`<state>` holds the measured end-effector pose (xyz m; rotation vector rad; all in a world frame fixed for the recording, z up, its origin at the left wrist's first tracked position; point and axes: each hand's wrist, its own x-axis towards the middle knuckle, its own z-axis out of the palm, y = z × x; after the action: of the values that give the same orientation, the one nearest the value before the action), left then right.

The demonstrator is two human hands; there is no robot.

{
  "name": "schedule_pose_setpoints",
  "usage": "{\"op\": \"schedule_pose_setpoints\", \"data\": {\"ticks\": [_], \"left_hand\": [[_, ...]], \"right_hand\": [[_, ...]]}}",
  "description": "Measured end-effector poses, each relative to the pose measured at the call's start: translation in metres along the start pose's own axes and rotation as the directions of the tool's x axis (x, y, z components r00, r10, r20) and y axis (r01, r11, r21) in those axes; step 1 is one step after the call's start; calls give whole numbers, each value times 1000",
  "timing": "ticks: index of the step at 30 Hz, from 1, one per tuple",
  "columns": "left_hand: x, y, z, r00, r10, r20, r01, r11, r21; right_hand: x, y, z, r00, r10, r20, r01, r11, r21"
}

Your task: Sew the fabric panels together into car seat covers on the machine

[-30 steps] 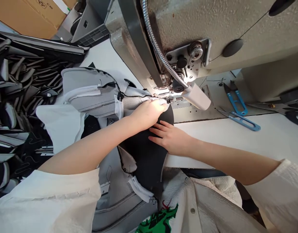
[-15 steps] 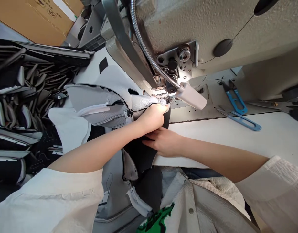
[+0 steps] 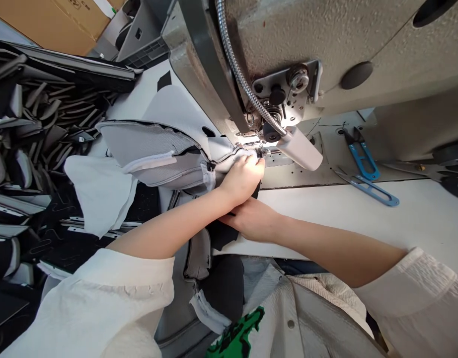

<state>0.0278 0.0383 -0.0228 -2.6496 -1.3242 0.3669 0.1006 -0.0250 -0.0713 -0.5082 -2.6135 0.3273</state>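
Here grey fabric [image 3: 158,154] lies pinched under left hand [image 3: 244,176].

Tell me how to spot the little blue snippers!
Find the big beige sewing machine filling the top of the picture. On its bed, under the right end of its arm, lie the blue thread snips, points aimed away from the person. They are short with a looped handle; the blue tool nearer the table edge is longer and flatter.

Right hand's [image 3: 253,223] fingertips under left hand [image 3: 242,176]
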Motion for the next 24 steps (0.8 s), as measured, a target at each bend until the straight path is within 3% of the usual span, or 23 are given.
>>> {"op": "schedule_pose_setpoints", "data": {"ticks": [4,7,10,13,16,19,24], "left_hand": [[-12,-8,-1,989,148,-30,-146,987,59],[-50,-21,-5,959,220,-180,-199,971,129],[-103,-35,-3,960,62,-274,-3,978,209],[-135,-52,8,961,-163,-222,207,959,193],[-133,-72,18,967,-201,-154,213,975,62],[-117,-81,9,964,-187,-190,188,982,-17],[-112,-44,-31,957,-37,-287,58,996,64]], "right_hand": [[-3,1,-1,1000,-8,7,8,1000,28],[-6,0,-1,1000,-20,-23,21,999,35],[-10,-1,-2,997,-36,-72,38,999,25],[-13,-2,-5,998,-41,-51,42,999,18],[-14,-2,-7,999,-44,9,44,998,40],[-14,-2,-10,997,-33,66,28,997,69],[-11,-4,-21,995,-71,77,49,966,253]]}}
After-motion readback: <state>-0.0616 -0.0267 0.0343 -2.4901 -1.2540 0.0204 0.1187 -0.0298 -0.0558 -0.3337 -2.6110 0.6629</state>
